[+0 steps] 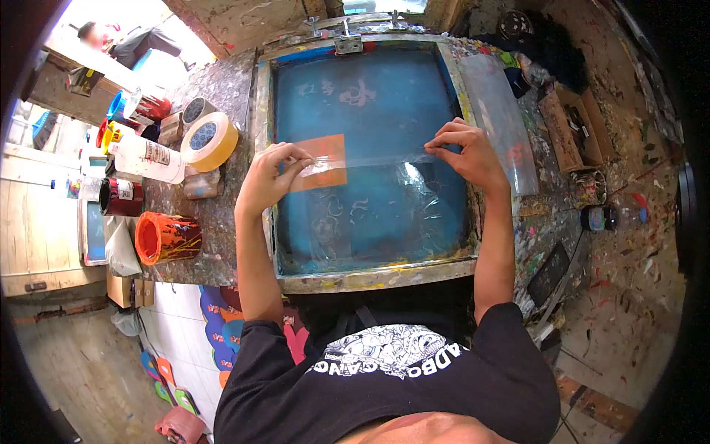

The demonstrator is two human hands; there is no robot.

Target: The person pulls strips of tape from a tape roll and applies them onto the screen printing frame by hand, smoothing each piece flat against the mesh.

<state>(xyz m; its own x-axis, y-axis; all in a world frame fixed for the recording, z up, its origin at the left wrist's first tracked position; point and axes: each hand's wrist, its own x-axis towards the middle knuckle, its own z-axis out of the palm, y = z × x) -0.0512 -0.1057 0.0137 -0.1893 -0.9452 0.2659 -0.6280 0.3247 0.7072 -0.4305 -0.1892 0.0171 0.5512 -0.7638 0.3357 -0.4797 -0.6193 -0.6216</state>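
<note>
A screen printing frame [373, 283] with blue mesh [370, 70] lies in front of me, small pale designs showing in the mesh. Stretched across its middle is a strip of clear tape [384, 158]. My left hand [268, 177] pinches the strip's left end, above an orange sheet [334, 175]. At the other end, my right hand [473, 154] pinches the tape between thumb and fingertips. More clear film strips lie on the mesh's lower part. I cannot tell whether the orange sheet lies on or under the mesh.
Metal clamps [348, 44] grip the frame's far edge. On the left stand a yellowish tape roll [211, 142], a white bottle [148, 159] and an orange-stained paint pot [168, 238]. To the right are a clear plastic sheet [503, 118] and a cardboard box [566, 133]. A person [137, 44] sits beyond.
</note>
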